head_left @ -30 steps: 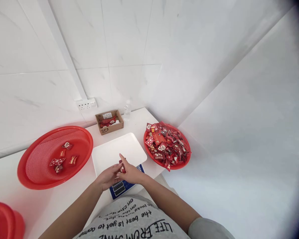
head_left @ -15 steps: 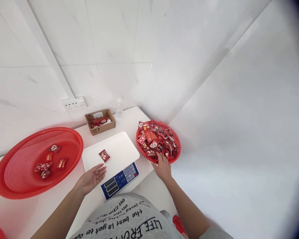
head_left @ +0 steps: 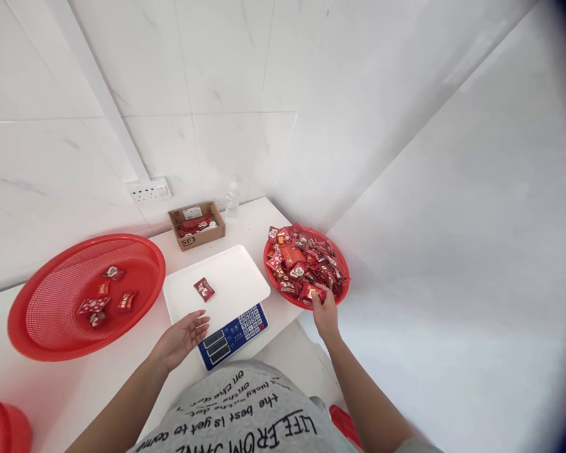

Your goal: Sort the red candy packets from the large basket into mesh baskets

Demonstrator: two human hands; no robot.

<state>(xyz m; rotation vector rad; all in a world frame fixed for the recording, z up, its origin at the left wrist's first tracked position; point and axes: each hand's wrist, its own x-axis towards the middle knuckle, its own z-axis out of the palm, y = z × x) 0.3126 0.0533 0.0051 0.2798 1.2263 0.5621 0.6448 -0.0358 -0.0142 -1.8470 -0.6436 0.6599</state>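
My right hand [head_left: 326, 312] is at the near edge of the full red basket [head_left: 345, 277], its fingers closed on a red packet [head_left: 312, 292]. Many small red packets are heaped in that basket. Palm up and empty, my left hand [head_left: 182, 340] hovers by the near left edge of the white scale tray [head_left: 238, 277]. One dark red packet [head_left: 204, 289] lies on the tray. Below the tray shows the scale's blue panel [head_left: 233, 336] with keys and dark displays. At the left, a large red mesh basket [head_left: 51, 302] holds several packets.
Behind the scale, a cardboard box [head_left: 202, 238] holds red packets, with a clear bottle [head_left: 233, 200] beside it. A red container [head_left: 16, 428] is at the lower left. White walls [head_left: 226, 75] with a socket [head_left: 148, 190] stand behind the table.
My right hand has closed on a red packet at the basket's near edge. The view has shifted slightly, so things appear farther right. My left hand stays open by the tray.
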